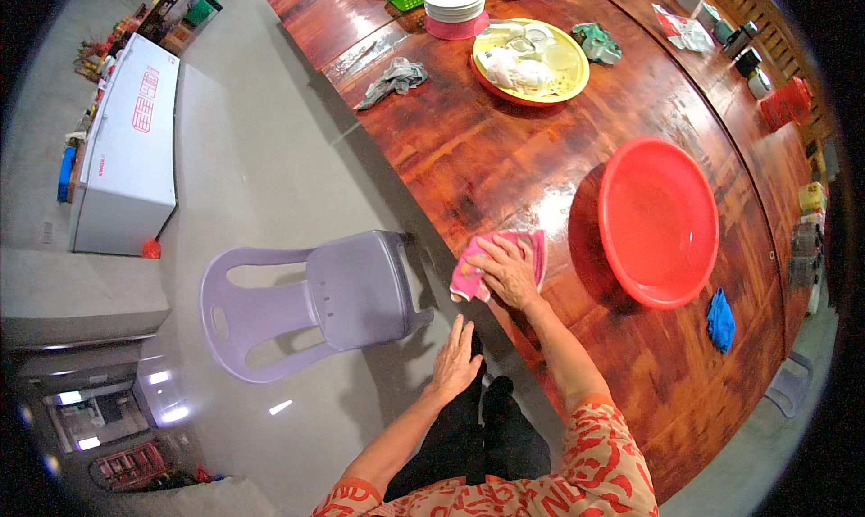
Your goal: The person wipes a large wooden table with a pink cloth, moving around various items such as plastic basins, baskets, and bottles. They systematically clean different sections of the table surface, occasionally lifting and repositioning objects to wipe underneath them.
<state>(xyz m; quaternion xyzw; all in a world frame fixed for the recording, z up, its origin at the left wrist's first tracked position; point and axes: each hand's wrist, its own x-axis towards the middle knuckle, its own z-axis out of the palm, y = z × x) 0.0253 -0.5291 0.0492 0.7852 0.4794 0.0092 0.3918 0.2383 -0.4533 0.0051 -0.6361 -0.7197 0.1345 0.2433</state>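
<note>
I rest right hand (507, 272) flat on pink cloth (470, 285) at left edge of table (505, 175), fingers spread; left hand (456, 364), empty, fingers extended, hangs near chair (356, 287). Red basin (658, 220) right of cloth.

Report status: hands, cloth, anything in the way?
Right hand on pink cloth, at table edge. Left hand open, off the table. Red basin right of cloth.

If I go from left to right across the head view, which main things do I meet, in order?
White box-shaped chest freezer → lilac plastic chair → pink cloth under the right hand → round red plastic basin → small crumpled piece of blue material.
</note>
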